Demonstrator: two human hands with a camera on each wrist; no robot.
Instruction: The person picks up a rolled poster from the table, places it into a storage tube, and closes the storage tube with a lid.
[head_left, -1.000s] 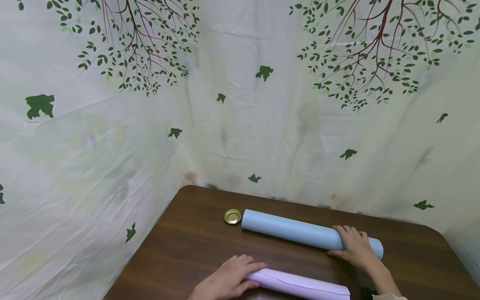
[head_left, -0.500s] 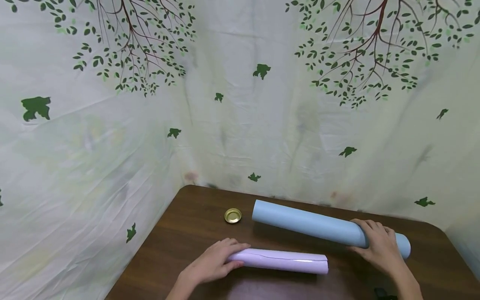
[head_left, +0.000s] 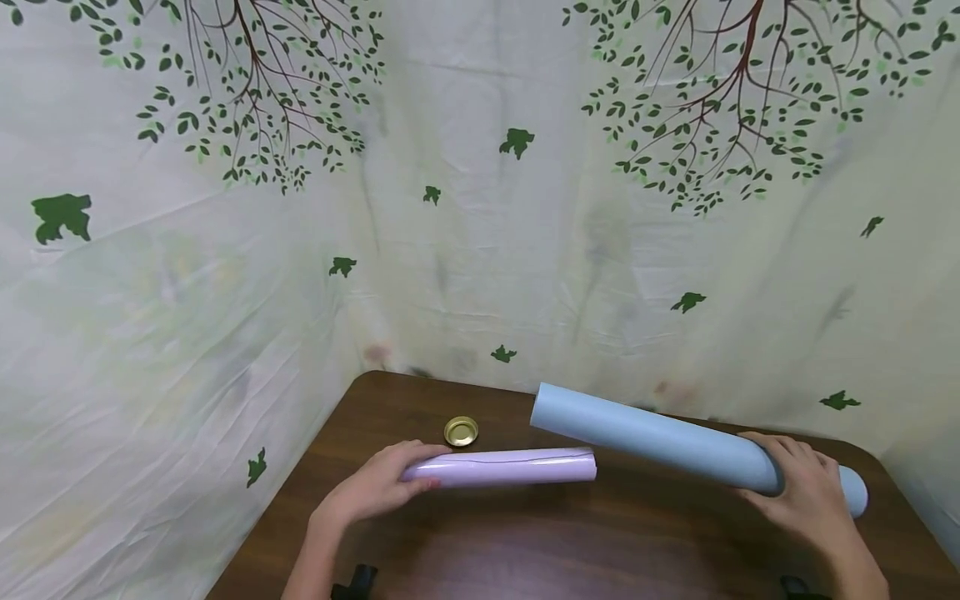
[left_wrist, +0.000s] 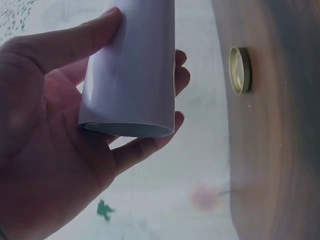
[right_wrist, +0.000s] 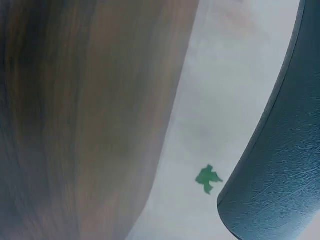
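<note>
In the head view my left hand [head_left: 372, 485] grips a glossy lilac rolled sheet [head_left: 513, 468] by its left end. The left wrist view shows the thumb on the near side of this roll [left_wrist: 132, 65], fingers behind it, and a hollow end with an overlapping edge. My right hand [head_left: 810, 493] holds a thicker light-blue roll [head_left: 645, 435] near its right end, tilted so the left end is higher. In the right wrist view that blue roll [right_wrist: 280, 185] has a leathery, creased surface; the hand itself is out of that view. Both rolls are held above the table, apart from each other.
A round gold-coloured lid or shallow dish [head_left: 461, 431] lies on the dark wooden table [head_left: 570, 550], just behind the lilac roll. A whitish cloth [head_left: 465, 275] printed with branches and green birds hangs behind and to the left of the table.
The lilac roll has risen and moved left and away from me, and its tilt has levelled. The blue roll has lifted off the table and shifted right, its left end raised.
</note>
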